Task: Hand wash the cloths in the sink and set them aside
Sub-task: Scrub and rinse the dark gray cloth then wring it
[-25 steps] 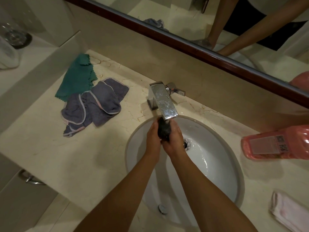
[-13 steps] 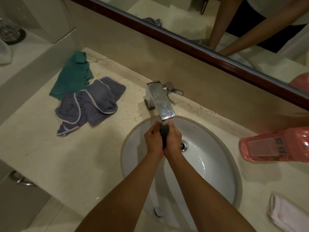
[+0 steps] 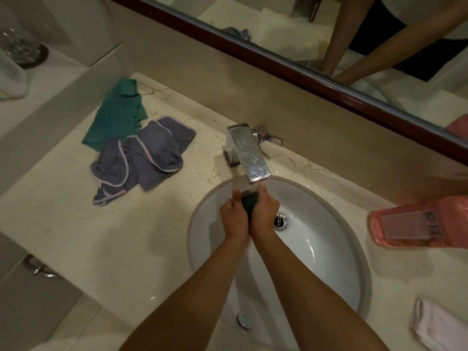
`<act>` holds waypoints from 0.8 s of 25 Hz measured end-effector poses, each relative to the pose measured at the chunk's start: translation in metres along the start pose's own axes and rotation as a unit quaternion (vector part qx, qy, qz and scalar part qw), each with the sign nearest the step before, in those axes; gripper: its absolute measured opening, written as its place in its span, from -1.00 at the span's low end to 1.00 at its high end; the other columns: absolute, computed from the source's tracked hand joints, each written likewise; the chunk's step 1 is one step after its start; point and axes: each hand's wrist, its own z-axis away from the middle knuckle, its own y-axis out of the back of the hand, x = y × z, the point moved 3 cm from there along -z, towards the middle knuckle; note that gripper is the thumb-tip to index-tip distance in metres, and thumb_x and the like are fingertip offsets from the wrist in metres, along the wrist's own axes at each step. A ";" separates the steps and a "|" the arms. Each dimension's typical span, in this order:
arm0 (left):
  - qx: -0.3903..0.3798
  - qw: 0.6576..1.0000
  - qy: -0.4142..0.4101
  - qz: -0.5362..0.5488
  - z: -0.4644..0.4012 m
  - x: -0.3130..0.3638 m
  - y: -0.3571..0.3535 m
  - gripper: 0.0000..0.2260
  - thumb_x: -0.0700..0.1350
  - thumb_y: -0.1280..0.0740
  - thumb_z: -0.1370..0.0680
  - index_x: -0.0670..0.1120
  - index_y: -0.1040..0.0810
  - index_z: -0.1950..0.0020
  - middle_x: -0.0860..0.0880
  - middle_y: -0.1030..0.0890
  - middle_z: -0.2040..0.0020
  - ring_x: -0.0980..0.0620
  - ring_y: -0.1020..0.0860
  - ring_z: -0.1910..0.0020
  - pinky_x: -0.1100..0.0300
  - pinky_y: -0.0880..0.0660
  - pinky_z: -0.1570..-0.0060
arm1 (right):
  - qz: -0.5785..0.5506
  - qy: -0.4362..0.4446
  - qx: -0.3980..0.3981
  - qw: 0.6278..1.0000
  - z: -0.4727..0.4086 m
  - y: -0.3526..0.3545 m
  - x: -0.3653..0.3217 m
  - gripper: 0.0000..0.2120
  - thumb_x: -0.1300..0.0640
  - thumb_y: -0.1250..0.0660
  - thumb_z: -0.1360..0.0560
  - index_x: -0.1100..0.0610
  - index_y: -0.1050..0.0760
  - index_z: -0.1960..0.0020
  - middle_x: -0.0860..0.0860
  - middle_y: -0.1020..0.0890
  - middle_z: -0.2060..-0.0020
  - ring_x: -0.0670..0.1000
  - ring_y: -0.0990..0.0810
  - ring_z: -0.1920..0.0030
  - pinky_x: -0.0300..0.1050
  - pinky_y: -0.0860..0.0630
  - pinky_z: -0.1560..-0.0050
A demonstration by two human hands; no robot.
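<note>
A small dark cloth (image 3: 249,202) is bunched between my two palms over the white oval sink (image 3: 329,249), just under the chrome faucet (image 3: 247,152) spout. My left hand (image 3: 233,216) and my right hand (image 3: 264,214) both grip it, pressed together. Most of the cloth is hidden inside my hands. On the marble counter (image 3: 114,236) to the left lie a green cloth (image 3: 115,117) and a grey cloth with pale trim (image 3: 141,155), overlapping each other. A pink-white cloth (image 3: 438,323) lies at the right front edge.
A pink bottle (image 3: 417,224) lies on its side right of the sink. A mirror (image 3: 304,26) with a dark frame runs along the back wall. A glass jar (image 3: 17,46) stands on a ledge at far left. A drawer handle (image 3: 38,269) shows below the counter.
My hands have shifted slightly around the dark cloth under the spout, working it between the palms. The camera view drifted a little; the cloths on the counter have not moved.
</note>
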 end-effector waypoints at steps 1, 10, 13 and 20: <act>0.000 1.000 0.002 -0.001 0.000 0.001 0.001 -0.60 0.14 -0.16 -0.69 -0.03 -0.70 0.03 -0.02 -0.73 0.17 0.05 -0.70 0.14 0.23 -0.61 0.15 | -0.005 -0.013 0.001 1.000 0.001 0.000 0.001 -0.64 0.01 -0.23 -0.64 0.21 -0.60 0.18 0.07 -0.66 0.34 -0.02 -0.64 0.29 -0.21 -0.56 0.33; -0.023 0.996 -0.027 -0.080 0.000 0.003 -0.001 -0.74 0.05 -0.26 -0.67 -0.04 -0.66 0.05 -0.04 -0.71 0.14 0.02 -0.69 0.10 0.13 -0.62 0.03 | -0.024 -0.036 -0.048 0.998 0.010 0.002 0.003 -0.78 0.09 -0.14 -0.69 -0.08 -0.55 -0.12 0.05 -0.61 -0.15 0.06 -0.60 -0.17 0.03 -0.57 -0.22; 0.003 0.994 -0.073 -0.079 -0.004 0.004 0.001 -0.77 -0.05 -0.22 -0.69 -0.06 -0.60 0.08 -0.07 -0.65 0.15 -0.01 -0.64 0.12 0.19 -0.57 0.11 | -0.072 -0.151 -0.056 0.984 0.012 0.009 0.012 -0.74 -0.03 -0.25 -0.64 0.09 -0.57 -0.20 0.09 -0.69 -0.08 0.05 -0.64 -0.12 -0.01 -0.58 -0.17; -0.060 0.989 -0.101 -0.088 -0.010 -0.008 -0.002 -0.75 -0.19 -0.15 -0.69 0.07 -0.58 -0.06 -0.04 -0.62 -0.07 0.02 -0.59 -0.06 0.17 -0.55 -0.10 | -0.193 -0.311 -0.104 0.925 0.008 0.011 0.006 -0.55 -0.17 -0.24 -0.62 0.23 -0.57 -0.15 0.21 -0.70 0.03 0.15 -0.64 -0.06 0.01 -0.56 0.00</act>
